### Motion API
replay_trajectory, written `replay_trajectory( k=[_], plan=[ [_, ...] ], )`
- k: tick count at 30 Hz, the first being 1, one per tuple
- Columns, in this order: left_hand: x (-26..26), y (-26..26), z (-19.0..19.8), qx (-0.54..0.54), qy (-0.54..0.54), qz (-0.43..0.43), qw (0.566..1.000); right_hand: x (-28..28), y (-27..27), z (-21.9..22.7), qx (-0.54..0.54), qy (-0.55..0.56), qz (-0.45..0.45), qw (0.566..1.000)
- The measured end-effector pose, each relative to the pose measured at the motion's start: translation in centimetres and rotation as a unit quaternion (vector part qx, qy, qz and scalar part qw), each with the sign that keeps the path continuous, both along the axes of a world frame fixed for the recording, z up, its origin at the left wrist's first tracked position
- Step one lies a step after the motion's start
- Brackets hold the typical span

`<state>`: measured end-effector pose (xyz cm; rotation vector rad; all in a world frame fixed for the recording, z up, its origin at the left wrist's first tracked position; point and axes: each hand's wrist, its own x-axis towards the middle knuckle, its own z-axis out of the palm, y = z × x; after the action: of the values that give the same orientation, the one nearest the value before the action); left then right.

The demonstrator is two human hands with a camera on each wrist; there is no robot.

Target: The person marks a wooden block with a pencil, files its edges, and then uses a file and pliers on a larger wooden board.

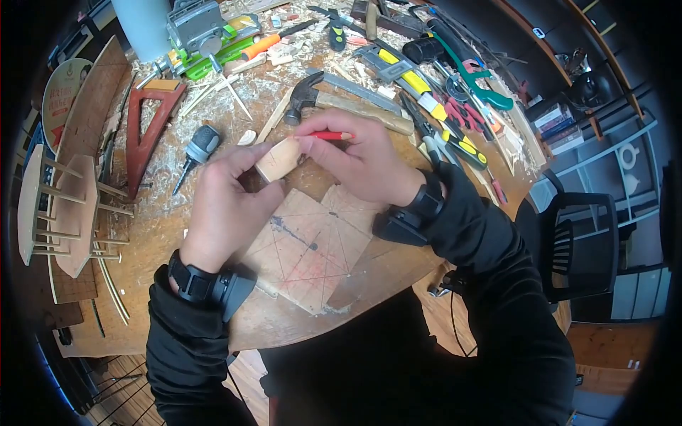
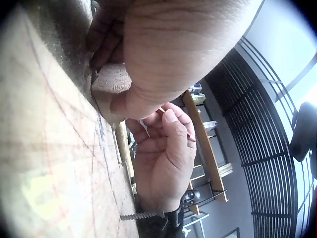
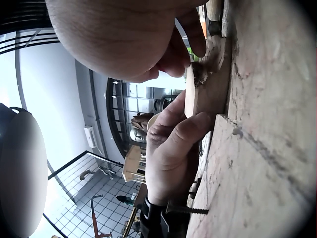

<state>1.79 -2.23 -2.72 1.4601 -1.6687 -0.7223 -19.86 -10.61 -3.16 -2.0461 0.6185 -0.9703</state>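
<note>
My left hand (image 1: 231, 202) grips a small pale wooden block (image 1: 278, 162) between thumb and fingers, holding it tilted above a flat board. The right hand (image 1: 366, 160) pinches a red pencil (image 1: 332, 135), its thumb and fingertips right at the block's far end. A dark knot marks that end of the block (image 3: 210, 91) in the right wrist view. Beneath both hands lies the wooden board (image 1: 316, 252), scored with crossing pencil lines and red marks. From the left wrist side, the block's end face (image 2: 113, 78) shows fine cracks, and the left thumb presses its edge.
Beyond the hands lie a claw hammer (image 1: 304, 96), a red triangular frame (image 1: 150, 128), a small rotary tool (image 1: 202, 145) and a green-based vise (image 1: 202, 42). Cutters, knives and wood shavings spread across the back. A screw (image 3: 185, 209) stands up from the board near its edge.
</note>
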Motion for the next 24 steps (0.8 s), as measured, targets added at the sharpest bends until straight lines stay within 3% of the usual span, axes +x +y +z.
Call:
replay_trajectory(
  k=[5,10,15,18,20,22,24],
  plan=[
    [-0.1,0.0,0.3,-0.021,-0.032,0.003,0.999,0.1,-0.9,-0.3,-0.034,-0.028,-0.001,0.999],
    [0.1,-0.4,-0.9,-0.042,-0.03,0.019,0.999,0.3,-2.9,1.6,0.035,-0.115,-0.047,0.992],
    [-0.2,-0.2,-0.5,-0.084,-0.049,0.012,0.995,-1.9,-4.8,4.8,0.043,-0.083,-0.068,0.993],
    [0.5,-1.0,-2.6,-0.136,-0.027,0.042,0.989,-4.7,-4.0,7.0,-0.009,-0.097,-0.12,0.988],
    [0.3,-0.7,-1.6,-0.188,-0.063,0.051,0.979,-7.9,-3.1,8.4,0.018,-0.115,-0.158,0.981],
    [0.0,0.4,-0.1,-0.189,-0.062,0.011,0.98,-11.5,-1.7,9.4,-0.012,-0.133,-0.213,0.968],
    [-0.6,1.8,1.9,-0.131,-0.063,-0.049,0.988,-15.6,-0.6,8.7,0.06,-0.173,-0.264,0.947]
  ],
)
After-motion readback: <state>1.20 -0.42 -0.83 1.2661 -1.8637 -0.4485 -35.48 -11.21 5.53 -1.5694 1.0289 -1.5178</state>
